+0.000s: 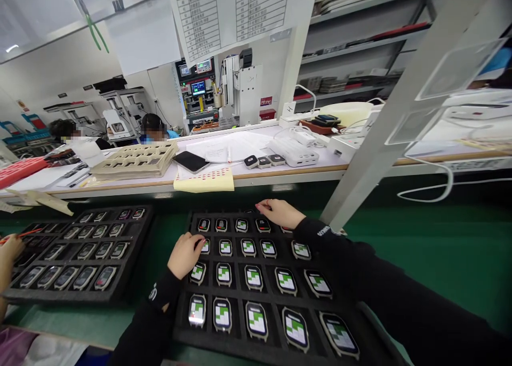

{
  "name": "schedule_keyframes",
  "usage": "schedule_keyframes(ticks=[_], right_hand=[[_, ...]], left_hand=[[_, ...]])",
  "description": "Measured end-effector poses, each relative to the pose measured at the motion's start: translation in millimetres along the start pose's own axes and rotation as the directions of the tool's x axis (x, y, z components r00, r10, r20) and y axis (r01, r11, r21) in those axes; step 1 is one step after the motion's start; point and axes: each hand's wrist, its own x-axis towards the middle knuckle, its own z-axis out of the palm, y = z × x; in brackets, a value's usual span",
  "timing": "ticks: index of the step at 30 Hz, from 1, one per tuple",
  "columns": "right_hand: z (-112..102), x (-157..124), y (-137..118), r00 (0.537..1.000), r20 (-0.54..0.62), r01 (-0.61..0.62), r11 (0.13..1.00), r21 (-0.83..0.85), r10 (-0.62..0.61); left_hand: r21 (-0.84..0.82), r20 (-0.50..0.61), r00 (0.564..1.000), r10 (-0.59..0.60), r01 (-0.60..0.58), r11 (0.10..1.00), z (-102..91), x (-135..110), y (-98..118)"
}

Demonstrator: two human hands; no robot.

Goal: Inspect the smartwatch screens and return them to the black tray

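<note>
A black foam tray point(236, 340) holds rows of smartwatches, each in its own compartment. Most of their screens are lit with green and white blocks, like this smartwatch point(256, 320) in the nearest row. My left hand point(186, 254) is over the tray's left edge, fingers curled and tips at a smartwatch point(206, 246) in the leftmost column, partly covering it. Over the far row is my right hand point(281, 213), its fingertips drawn together; anything between them is hidden. Just below it lies a smartwatch point(263, 225) with a mostly dark screen.
Left of me, another person's hand point(12, 248) is beside a second watch tray point(76, 296). A raised shelf point(256, 180) runs behind, carrying a phone point(191, 161), small dark devices point(264, 162) and a white charger block point(298, 153). A slanted metal post point(376, 147) rises at right.
</note>
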Motion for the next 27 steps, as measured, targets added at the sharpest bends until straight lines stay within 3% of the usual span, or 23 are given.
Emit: schedule_keyframes(ticks=[7, 13, 18, 23, 27], right_hand=[[29.0, 9.8, -39.5, 0.996, 0.085, 0.046, 0.991, -0.122, -0.036], [38.2, 22.7, -46.6, 0.986, 0.162, 0.0, 0.985, -0.173, 0.029], [35.3, 27.6, -47.2, 0.975, 0.218, -0.032, 0.994, -0.105, 0.055], [36.9, 22.4, -46.1, 0.966, 0.234, -0.129, 0.988, 0.087, 0.106], [40.4, 17.0, -42.4, 0.949, 0.261, -0.248, 0.929, 0.276, 0.175]], left_hand=[[-0.005, -0.002, 1.0, 0.003, -0.003, 1.0, -0.3, 11.3, 5.7], [-0.249, 0.073, 0.997, 0.005, 0.013, 0.969, -12.7, -0.9, 2.4], [-0.424, 0.065, 0.997, -0.029, 0.054, 0.904, -9.7, -1.0, -0.6], [-0.625, 0.055, 0.989, -0.139, 0.143, 0.768, -3.5, 12.4, -6.0], [-0.782, 0.169, 0.967, -0.191, 0.25, 0.571, -7.8, 15.4, -2.1]])
